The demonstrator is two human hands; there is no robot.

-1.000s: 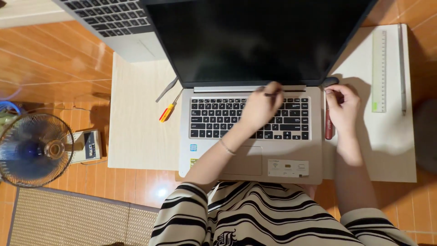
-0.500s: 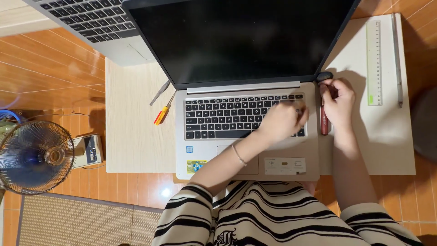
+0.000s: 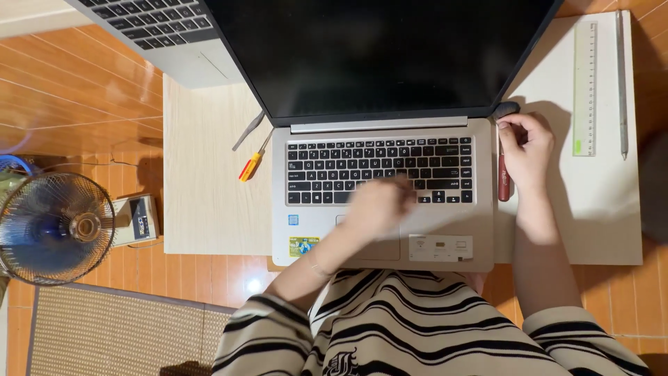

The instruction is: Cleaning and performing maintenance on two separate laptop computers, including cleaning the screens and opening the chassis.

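Drawn back from the keys toward the trackpad, the left hand (image 3: 376, 205) is seen blurred at centre frame over the silver laptop (image 3: 379, 188), its grip not discernible. At right, the right hand (image 3: 527, 150) is closed around a dark red tool (image 3: 503, 179) beside the laptop's edge on the bench (image 3: 202, 195).

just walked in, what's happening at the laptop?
A person in a striped top sits at a low white table with an open silver laptop, screen dark. The right hand is at the laptop's right edge, fingers on a dark red pen-like tool lying there. The left hand, blurred, is over the keyboard's lower rows. A yellow-and-red screwdriver and tweezers lie left of the laptop; a ruler lies at the right.
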